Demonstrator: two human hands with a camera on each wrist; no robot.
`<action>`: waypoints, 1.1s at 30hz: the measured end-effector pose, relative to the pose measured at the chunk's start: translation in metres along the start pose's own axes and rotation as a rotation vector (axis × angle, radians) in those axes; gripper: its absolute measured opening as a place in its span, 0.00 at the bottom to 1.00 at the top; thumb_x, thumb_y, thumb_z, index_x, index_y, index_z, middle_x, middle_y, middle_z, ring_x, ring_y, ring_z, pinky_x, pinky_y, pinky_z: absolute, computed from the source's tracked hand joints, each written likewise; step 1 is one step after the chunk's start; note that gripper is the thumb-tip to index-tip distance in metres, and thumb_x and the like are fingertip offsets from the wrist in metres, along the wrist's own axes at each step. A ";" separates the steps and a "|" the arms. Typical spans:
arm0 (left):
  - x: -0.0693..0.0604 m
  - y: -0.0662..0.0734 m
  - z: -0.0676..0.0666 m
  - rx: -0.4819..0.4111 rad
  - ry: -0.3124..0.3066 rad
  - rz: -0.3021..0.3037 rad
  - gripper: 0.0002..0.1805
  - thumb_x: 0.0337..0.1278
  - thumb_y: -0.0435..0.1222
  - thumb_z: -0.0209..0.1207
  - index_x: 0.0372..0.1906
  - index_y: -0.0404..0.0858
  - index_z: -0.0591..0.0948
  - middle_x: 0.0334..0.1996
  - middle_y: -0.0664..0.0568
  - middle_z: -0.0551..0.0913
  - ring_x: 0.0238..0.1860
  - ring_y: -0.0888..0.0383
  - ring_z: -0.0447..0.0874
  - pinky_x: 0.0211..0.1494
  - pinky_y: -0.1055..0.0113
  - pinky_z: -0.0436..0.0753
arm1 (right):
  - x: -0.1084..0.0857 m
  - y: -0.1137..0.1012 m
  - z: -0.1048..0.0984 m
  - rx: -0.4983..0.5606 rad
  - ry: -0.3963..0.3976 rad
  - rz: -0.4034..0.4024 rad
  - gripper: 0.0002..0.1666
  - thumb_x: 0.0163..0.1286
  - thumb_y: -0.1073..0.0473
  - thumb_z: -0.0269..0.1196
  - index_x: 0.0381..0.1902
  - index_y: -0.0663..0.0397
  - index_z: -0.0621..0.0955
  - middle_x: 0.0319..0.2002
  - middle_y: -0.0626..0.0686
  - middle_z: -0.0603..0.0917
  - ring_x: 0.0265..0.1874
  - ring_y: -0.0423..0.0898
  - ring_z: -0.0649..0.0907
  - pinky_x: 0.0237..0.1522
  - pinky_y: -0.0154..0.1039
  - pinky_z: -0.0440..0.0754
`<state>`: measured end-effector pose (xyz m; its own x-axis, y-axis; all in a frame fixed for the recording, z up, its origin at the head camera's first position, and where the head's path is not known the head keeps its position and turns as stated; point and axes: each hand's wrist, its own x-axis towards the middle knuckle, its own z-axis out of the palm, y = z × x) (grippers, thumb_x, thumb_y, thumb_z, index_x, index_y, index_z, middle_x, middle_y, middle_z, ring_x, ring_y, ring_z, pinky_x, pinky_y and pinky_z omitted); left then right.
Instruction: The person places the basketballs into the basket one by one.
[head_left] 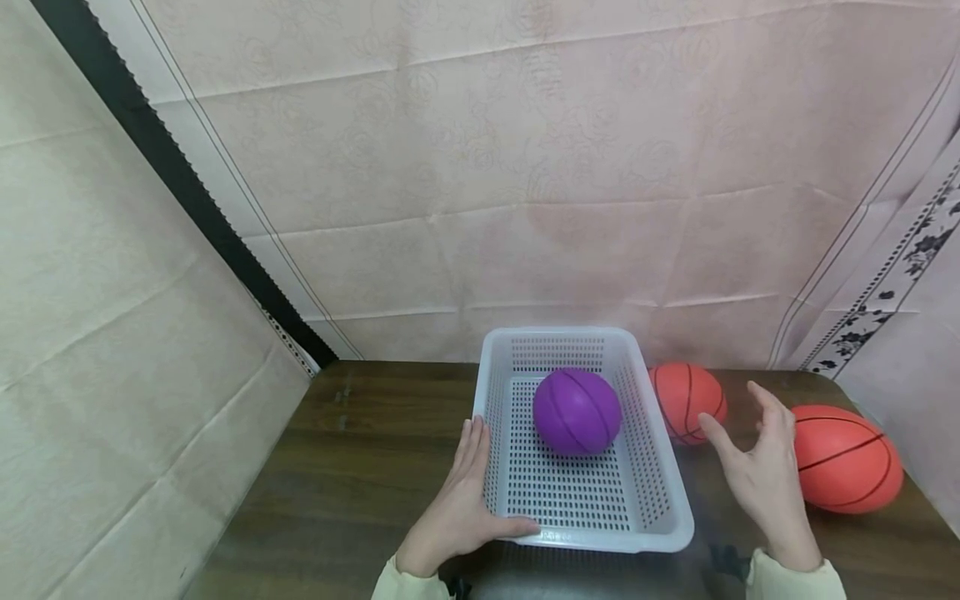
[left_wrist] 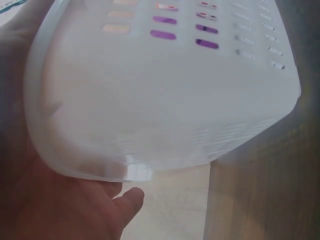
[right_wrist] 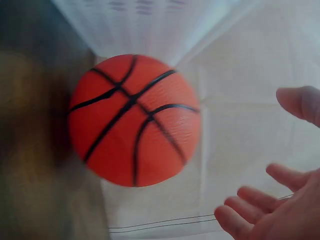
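brown wood-grain tabletop (head_left: 352,475) under pale patterned cloth (head_left: 525,150)

at the right hand's (head_left: 772,483) ten o'clock sits a round orange black-lined ball (head_left: 686,396); that hand, nearer than the left hand (head_left: 461,508), is spread, grasping nothing. a second orange ball (head_left: 851,462) lies at three. the left rests uncurled against a white slotted plastic basket (head_left: 592,538). no legible writing.

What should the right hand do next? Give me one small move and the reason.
Probably ease the right hand toward the red ball beside the basket: the hand is open near that ball, not gripping it, while the left hand holds the basket's corner and only the purple ball lies inside.
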<state>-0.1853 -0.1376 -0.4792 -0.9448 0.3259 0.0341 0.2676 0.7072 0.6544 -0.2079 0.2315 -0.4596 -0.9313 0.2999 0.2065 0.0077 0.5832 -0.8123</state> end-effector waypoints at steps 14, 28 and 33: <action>0.001 0.001 -0.001 -0.014 -0.006 -0.022 0.79 0.25 0.72 0.68 0.77 0.38 0.38 0.78 0.51 0.29 0.75 0.55 0.21 0.72 0.45 0.49 | 0.005 0.022 0.015 -0.018 -0.073 0.018 0.54 0.70 0.43 0.59 0.78 0.54 0.41 0.77 0.64 0.42 0.72 0.70 0.45 0.57 0.78 0.50; 0.000 0.001 -0.001 -0.011 -0.004 -0.030 0.78 0.25 0.71 0.69 0.78 0.39 0.38 0.78 0.51 0.29 0.75 0.58 0.19 0.72 0.44 0.49 | 0.002 0.024 0.024 -0.067 -0.182 -0.038 0.51 0.71 0.41 0.56 0.79 0.47 0.41 0.77 0.61 0.38 0.72 0.70 0.43 0.50 0.81 0.53; 0.000 0.002 -0.001 -0.016 -0.004 -0.035 0.79 0.25 0.70 0.70 0.78 0.40 0.37 0.77 0.51 0.29 0.75 0.57 0.20 0.71 0.43 0.49 | 0.004 0.026 0.025 -0.098 -0.229 -0.033 0.52 0.71 0.39 0.55 0.78 0.45 0.38 0.76 0.63 0.34 0.69 0.76 0.44 0.47 0.82 0.53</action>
<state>-0.1854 -0.1369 -0.4775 -0.9527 0.3039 0.0079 0.2313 0.7078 0.6674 -0.2203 0.2287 -0.4931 -0.9898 0.1070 0.0936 0.0011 0.6637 -0.7480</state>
